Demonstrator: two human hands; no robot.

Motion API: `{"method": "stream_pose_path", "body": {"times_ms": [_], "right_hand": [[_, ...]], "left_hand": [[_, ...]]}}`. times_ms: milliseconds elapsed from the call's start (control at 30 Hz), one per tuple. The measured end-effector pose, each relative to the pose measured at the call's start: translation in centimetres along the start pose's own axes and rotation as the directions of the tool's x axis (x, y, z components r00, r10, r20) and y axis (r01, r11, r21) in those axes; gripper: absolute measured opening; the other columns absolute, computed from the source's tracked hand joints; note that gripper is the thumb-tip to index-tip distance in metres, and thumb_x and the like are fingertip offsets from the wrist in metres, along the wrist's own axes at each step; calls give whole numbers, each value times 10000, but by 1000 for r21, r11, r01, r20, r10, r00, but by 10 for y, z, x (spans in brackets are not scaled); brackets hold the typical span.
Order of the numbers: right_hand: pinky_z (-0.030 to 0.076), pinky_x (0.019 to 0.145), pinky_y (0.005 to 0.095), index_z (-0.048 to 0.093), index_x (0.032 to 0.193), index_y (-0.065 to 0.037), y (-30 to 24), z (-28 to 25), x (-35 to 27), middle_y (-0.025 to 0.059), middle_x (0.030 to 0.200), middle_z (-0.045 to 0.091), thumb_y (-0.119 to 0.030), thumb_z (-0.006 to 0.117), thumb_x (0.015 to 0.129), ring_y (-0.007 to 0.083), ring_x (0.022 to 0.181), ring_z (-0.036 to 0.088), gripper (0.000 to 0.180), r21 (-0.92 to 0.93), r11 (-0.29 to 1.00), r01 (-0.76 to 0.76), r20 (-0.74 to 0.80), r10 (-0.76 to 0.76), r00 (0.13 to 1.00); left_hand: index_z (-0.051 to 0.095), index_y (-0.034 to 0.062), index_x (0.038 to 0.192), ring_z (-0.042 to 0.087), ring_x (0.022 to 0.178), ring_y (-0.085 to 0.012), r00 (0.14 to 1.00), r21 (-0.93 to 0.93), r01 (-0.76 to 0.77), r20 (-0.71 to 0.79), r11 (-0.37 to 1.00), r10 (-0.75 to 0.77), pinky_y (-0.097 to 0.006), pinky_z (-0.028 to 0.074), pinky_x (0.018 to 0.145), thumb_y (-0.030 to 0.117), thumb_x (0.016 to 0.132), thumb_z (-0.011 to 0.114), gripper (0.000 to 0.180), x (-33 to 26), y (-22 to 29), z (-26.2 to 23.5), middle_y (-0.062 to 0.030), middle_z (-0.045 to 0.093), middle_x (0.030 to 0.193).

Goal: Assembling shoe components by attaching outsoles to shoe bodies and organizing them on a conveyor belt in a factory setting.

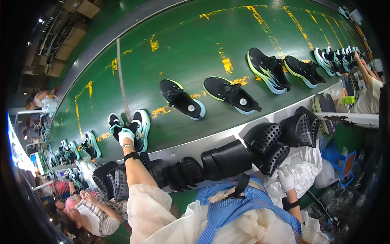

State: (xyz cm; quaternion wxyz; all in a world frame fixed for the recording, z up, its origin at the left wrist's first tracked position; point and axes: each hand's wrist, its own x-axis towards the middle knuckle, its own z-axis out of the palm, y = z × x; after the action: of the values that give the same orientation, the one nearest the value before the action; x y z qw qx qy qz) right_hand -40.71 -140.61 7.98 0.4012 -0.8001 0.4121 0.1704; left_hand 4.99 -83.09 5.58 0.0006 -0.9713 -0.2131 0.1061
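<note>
My left hand [125, 136], in a white glove, reaches over the green conveyor belt [134, 87] and closes on the heel end of a black and mint sneaker [115, 120]. Its mate [141, 129] stands right beside the hand. My right hand [287, 180], also gloved, is low by my side against a white plastic bag [305, 168]; its fingers do not show clearly. Farther right on the belt lie a black sneaker with white insole sticker [177, 97] and a similar one [230, 92].
Black molded shoe forms [227, 159] line the ledge between me and the belt. Another black pair [268, 71] and several mint-soled sneakers [325, 61] stand to the right. Co-workers sit at left [95, 213] and right [369, 95]. A blue-orange frame [347, 168] stands at right.
</note>
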Motion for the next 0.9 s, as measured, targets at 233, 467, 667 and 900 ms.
{"method": "stream_pose_path", "body": {"times_ms": [233,467,667,900], "right_hand": [[500,833,404,661,1033,-46,-23,-1,11,200,956,669,-234,523,914,361,925,641,262,-109,994,-8,33,12,999],[501,833,391,663,1040,-49,7,-7,2,191,964,670,-225,517,917,340,930,647,259,65,998,-4,-77,9,997],[497,840,375,656,1072,-44,-4,-19,-6,187,981,671,-210,519,918,334,940,647,264,155,987,-32,-141,55,988],[494,856,379,633,1103,-34,-39,-37,-3,170,1037,664,-206,521,926,321,963,637,271,173,975,141,-120,-121,985]], "left_hand": [[657,23,1036,589,1031,-415,970,-145,-233,31,962,240,-445,467,909,234,825,565,312,-57,95,34,-245,609,1112],[673,55,1031,603,952,-411,809,-322,-540,54,778,585,-452,477,866,257,845,535,307,-119,255,18,-251,622,1022],[660,25,908,589,891,-420,745,-447,-593,9,669,667,-454,466,854,297,856,544,300,-157,355,33,-269,619,935],[583,53,1229,575,1045,-410,674,-397,-643,113,655,730,-425,455,931,464,817,579,582,-160,355,5,-255,603,1062]]}}
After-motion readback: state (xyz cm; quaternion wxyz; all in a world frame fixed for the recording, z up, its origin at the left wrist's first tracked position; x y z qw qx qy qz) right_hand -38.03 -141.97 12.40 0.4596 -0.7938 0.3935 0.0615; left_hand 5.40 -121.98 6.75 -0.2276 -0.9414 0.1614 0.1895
